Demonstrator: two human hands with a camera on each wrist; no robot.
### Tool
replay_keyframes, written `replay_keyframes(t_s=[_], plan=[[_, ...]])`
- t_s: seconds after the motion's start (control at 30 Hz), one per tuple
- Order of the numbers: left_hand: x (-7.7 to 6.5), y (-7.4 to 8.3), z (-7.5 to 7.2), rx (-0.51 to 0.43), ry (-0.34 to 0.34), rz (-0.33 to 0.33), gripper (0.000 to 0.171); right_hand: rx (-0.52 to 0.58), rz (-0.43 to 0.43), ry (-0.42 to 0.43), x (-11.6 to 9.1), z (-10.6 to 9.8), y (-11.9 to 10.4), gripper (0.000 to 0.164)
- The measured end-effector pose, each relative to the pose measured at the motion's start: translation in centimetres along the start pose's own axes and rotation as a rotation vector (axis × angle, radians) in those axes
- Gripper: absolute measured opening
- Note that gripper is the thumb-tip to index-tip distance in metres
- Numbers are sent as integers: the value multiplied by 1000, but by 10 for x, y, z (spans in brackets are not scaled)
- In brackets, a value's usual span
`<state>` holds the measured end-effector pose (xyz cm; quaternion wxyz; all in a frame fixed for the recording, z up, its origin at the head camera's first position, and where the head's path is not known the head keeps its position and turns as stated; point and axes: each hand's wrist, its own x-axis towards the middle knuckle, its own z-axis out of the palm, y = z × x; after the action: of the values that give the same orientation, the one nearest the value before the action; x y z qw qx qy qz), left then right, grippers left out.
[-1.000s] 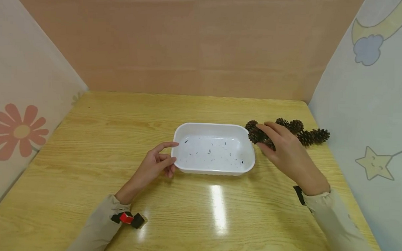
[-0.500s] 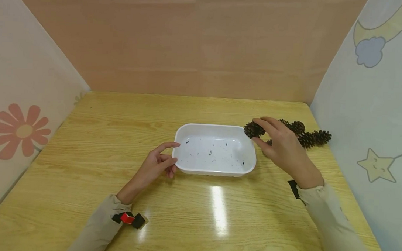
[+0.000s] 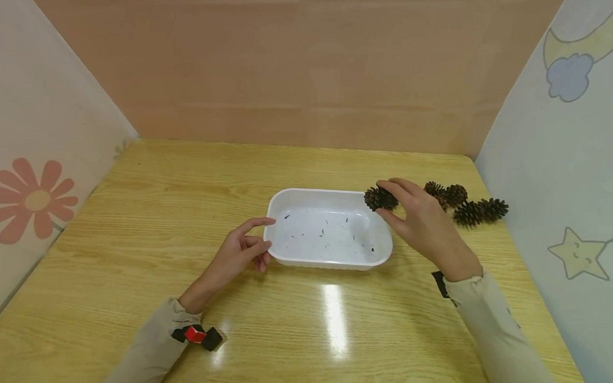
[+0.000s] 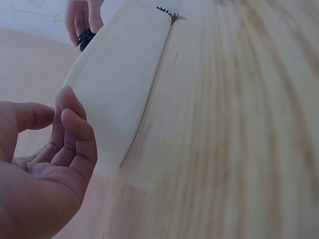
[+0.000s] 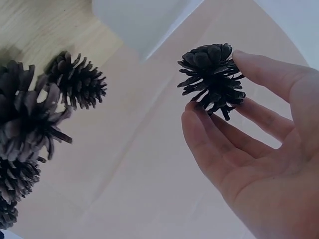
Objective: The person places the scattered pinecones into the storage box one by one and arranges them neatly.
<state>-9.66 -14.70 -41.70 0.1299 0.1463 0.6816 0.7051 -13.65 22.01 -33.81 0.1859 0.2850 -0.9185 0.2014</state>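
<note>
A white plastic basin [image 3: 329, 265] stands on the table, dark flecks scattered over its floor. At its left end my left hand [image 3: 236, 248] pinches the rim between thumb and fingers; the left wrist view shows this grip beside the basin's outer wall [image 4: 117, 74]. My right hand [image 3: 423, 226] holds a brown pine cone [image 3: 379, 198] by its sides, over the basin's far right corner. In the right wrist view the pine cone [image 5: 212, 77] has its scales spread, between the thumb and the fingertips.
Several more pine cones [image 3: 468, 213] lie in a group on the table [image 3: 185, 181] to the right of the basin. An orange-brown panel [image 3: 310, 73] rises behind the table, and pale printed walls [image 3: 585, 184] flank it on both sides.
My right hand has carried the pine cone leftward, away from the other pine cones and over the basin's far right corner. My left hand has kept its grip on the rim.
</note>
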Motion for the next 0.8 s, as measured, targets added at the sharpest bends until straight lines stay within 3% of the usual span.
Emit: replay_keyframes(t_s=[0.4, 0.8], plan=[[0, -2, 0, -2, 1, 11, 49, 52, -4, -56, 0, 14, 4, 50], [-1, -2, 0, 7, 4, 19, 48, 11, -32, -89, -1, 36, 4, 52]])
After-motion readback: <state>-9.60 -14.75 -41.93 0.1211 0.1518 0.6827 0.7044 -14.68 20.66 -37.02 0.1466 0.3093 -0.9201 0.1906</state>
